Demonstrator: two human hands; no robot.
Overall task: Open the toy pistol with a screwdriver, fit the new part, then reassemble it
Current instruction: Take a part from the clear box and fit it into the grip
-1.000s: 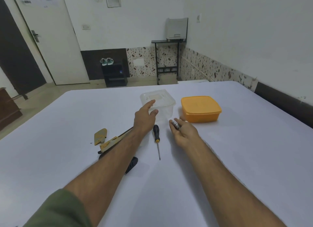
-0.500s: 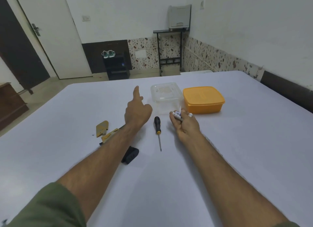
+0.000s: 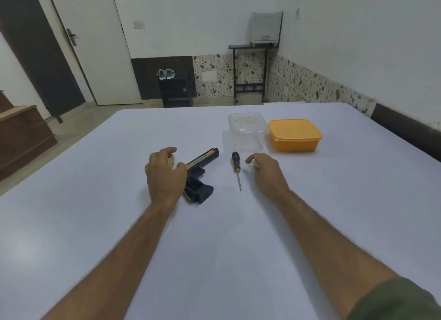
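A person's left hand [image 3: 165,174] is curling over the rear of a black & tan toy pistol [image 3: 200,174] lying on a white table [image 3: 119,224], fingers closing on a tan piece. The right hand [image 3: 266,170] is pinching a small pale item, too small to identify. A screwdriver [image 3: 237,168] is lying btwn the hands, w/ a clear tub [image 3: 247,131] & orange box [image 3: 295,134] behind.

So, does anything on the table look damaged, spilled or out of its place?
Nothing is spilled. The toy pistol lies on its side, partly under the left hand, which holds a tan piece. The screwdriver lies untouched between the hands. The right hand curls around something small. Both containers stand upright.
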